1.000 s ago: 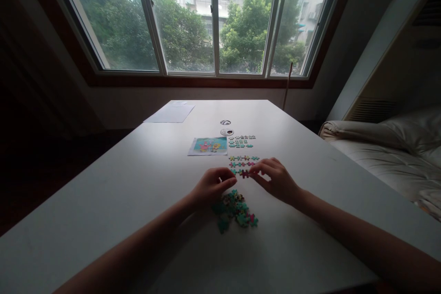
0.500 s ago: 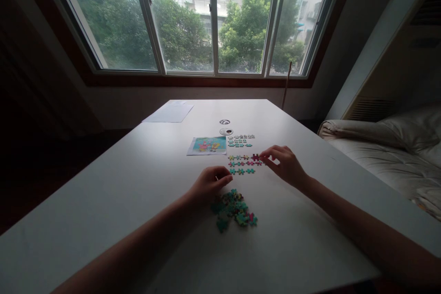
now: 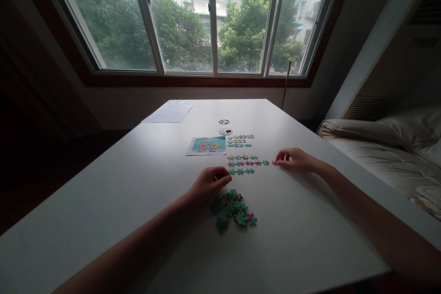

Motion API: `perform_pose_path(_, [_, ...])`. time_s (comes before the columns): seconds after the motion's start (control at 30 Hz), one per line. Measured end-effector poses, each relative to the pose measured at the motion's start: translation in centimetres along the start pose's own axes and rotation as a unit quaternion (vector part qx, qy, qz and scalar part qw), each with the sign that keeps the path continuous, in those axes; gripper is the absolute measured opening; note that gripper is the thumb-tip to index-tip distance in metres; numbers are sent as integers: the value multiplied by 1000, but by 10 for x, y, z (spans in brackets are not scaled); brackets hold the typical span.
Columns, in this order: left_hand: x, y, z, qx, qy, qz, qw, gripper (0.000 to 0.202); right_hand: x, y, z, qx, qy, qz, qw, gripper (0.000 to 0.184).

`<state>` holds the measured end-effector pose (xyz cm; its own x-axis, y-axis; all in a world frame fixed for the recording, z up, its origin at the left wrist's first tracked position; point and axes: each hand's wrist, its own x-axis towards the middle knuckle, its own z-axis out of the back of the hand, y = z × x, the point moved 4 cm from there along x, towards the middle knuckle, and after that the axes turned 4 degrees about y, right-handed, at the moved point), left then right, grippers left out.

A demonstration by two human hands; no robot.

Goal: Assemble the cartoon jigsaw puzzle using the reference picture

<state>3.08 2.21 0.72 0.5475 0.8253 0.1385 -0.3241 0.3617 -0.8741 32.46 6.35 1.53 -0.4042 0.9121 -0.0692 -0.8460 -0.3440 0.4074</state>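
Note:
My right hand (image 3: 292,160) pinches a pink puzzle piece (image 3: 274,163) at the right end of the middle row of pieces (image 3: 249,163). My left hand (image 3: 209,183) rests on the table with fingers curled, its fingertips beside the left end of a row of green pieces (image 3: 240,172); whether anything is between them is hidden. Nearer to me lies a heap of mostly green puzzle pieces (image 3: 236,209), partly behind my left hand. More short rows of pieces (image 3: 239,141) lie farther off, to the right of a colourful cartoon picture sheet (image 3: 206,145).
Everything lies on a white table (image 3: 303,239). Two small round items (image 3: 225,132) are beyond the picture. White paper (image 3: 168,113) covers the far left corner. A padded pale seat (image 3: 372,142) stands to the right, and a window (image 3: 213,23) is ahead.
My right hand has moved to the right along the middle row and now pinches a pink piece. The dark red piece it had at the upper row no longer shows there. My left hand stays put.

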Motion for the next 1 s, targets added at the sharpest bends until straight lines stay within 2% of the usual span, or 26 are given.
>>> perform_pose_path(0.2, [0,0,0,3,2,-5,1000,24,2,8,-6,8,-25,19,999,26])
perform_pose_path(0.47, [1,0,-2,4,0,3,1000,24,6,-1,-9,9,-29,20,999,26])
perform_pose_path(0.57, [1,0,-2,5,-1,5,1000,25,5,5,-6,6,-51,34,998,23])
perform_pose_path(0.63, [1,-1,-1,6,-2,4,1000,24,1,21,-5,16,-64,61,996,21])
perform_pose_path(0.7, [0,-1,-1,6,-3,3,1000,24,-5,47,-8,36,-49,109,992,23])
perform_pose_path(0.83, [0,0,-1,6,-7,-2,1000,24,-25,111,-31,37,50,225,972,28])
perform_pose_path(0.9, [0,1,-1,5,-9,-6,1000,24,-34,133,-43,9,74,249,966,31])
perform_pose_path(1.0, [0,0,-2,5,-11,-9,1000,24,-41,146,-50,-26,73,248,966,32])
